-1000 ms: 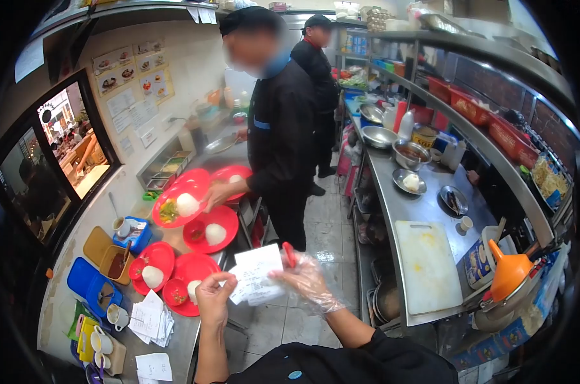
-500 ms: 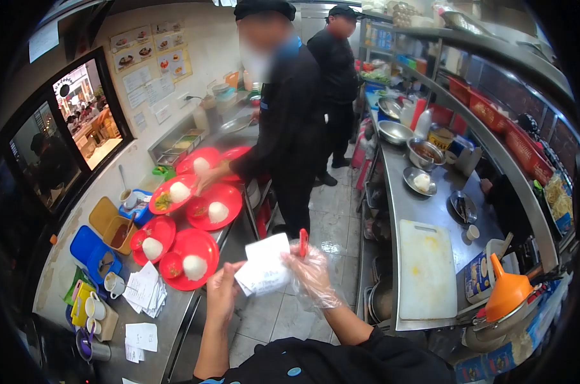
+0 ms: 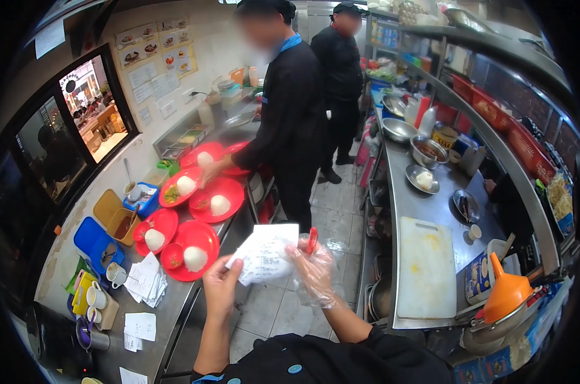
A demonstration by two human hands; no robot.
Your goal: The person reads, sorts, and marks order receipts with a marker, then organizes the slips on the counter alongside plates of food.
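Note:
A few printed paper receipts point(image 3: 269, 251) are held up in front of me at chest height, one folded or fanned behind another. My bare left hand point(image 3: 221, 287) pinches their left edge between thumb and fingers. On the other side, my right hand point(image 3: 315, 272), in a clear plastic glove, grips the right edge. A red pen point(image 3: 312, 239) sticks up from the fingers of that gloved hand. Beyond my left hand, on the steel counter, red plates point(image 3: 203, 232) carry mounds of white rice point(image 3: 195, 259).
A co-worker point(image 3: 296, 121) stands at the plates with a hand at one; another person point(image 3: 338, 77) is behind. Loose receipts point(image 3: 148, 280) and cups point(image 3: 96, 296) lie on the left counter. At right are a cutting board point(image 3: 426, 269), bowls point(image 3: 424, 179) and an orange funnel point(image 3: 504, 291).
Both hands have tilted the receipts, so the printed side now faces me more squarely and the lines show clearly. The co-worker's hand remains by the plates.

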